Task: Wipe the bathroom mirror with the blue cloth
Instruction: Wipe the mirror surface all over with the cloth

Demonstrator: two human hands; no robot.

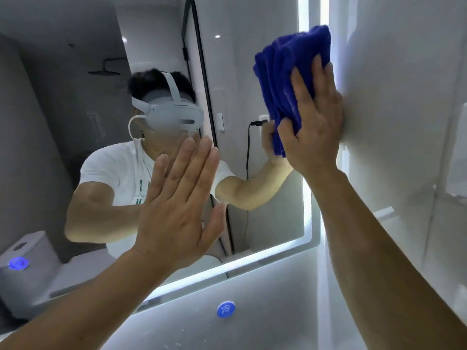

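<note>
The bathroom mirror (75, 102) fills the left and middle of the view, with a lit strip along its right and bottom edges. A crumpled blue cloth (285, 72) lies against the glass near the upper right edge. My right hand (318, 122) presses on the cloth with spread, straight fingers, the thumb lying over its lower fold. My left hand (177, 210) is raised flat with fingers together, palm facing the glass at the mirror's lower middle. It holds nothing, and I cannot tell whether it touches the glass.
A white tiled wall (404, 97) stands just right of the mirror. Below the mirror a round blue sticker (225, 309) sits on the wall. The glass reflects a person wearing a headset, a dark-framed shower door, and a toilet with a blue light (17, 263).
</note>
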